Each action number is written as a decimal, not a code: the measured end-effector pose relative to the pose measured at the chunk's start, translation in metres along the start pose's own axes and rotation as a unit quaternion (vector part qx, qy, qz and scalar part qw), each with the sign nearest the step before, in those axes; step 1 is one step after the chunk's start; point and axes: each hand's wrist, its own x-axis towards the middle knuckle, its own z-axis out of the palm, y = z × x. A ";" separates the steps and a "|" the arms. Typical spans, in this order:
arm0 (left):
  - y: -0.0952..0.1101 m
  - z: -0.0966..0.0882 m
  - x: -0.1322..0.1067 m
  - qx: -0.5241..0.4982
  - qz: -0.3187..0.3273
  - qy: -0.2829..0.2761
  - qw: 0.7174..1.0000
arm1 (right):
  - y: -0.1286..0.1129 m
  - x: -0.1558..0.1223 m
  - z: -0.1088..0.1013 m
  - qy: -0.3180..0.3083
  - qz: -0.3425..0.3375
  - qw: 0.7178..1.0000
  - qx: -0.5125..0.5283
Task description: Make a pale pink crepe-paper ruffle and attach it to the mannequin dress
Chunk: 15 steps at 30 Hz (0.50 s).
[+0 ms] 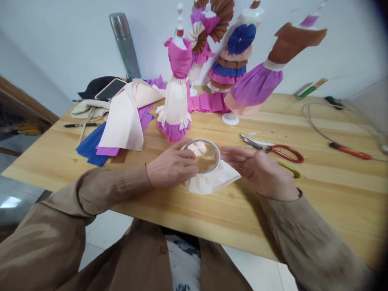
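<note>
My left hand [174,166] is closed on the left side of a roll of tape [218,155], a thin ring with a grey rim, tilted above the table. Through its middle shows a small gathered cream piece [198,148]. Just below the roll, a gathered piece of cream crepe paper [212,182] spreads out to the right. At the roll's right edge is my right hand [260,169], its fingers stretched out towards it; whether they touch the tape I cannot tell. Red-handled scissors [286,153] lie behind my right hand, and a yellow-green handle [291,169] shows beside it.
Doll forms in crepe-paper dresses [178,97] stand along the back, near a steel flask [124,44]. Crepe-paper sheets [124,121], a phone [110,89] and a pen [80,125] lie left. A red-handled tool with a cord [350,151] lies right.
</note>
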 end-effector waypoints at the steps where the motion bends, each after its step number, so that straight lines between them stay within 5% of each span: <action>1: 0.000 0.000 0.000 0.020 0.001 -0.002 1.000 | 0.000 0.000 0.003 -0.003 0.013 1.000 -0.010; 6: 0.008 0.003 0.001 0.062 -0.015 0.034 0.997 | 0.002 -0.001 0.018 0.075 0.032 0.992 -0.095; 10: 0.018 0.004 0.003 0.038 -0.063 0.064 0.995 | -0.001 -0.007 0.024 0.119 -0.059 0.976 -0.174; 15: 0.026 0.007 0.004 -0.021 -0.147 0.070 0.986 | -0.004 -0.018 0.032 0.154 -0.200 0.899 -0.357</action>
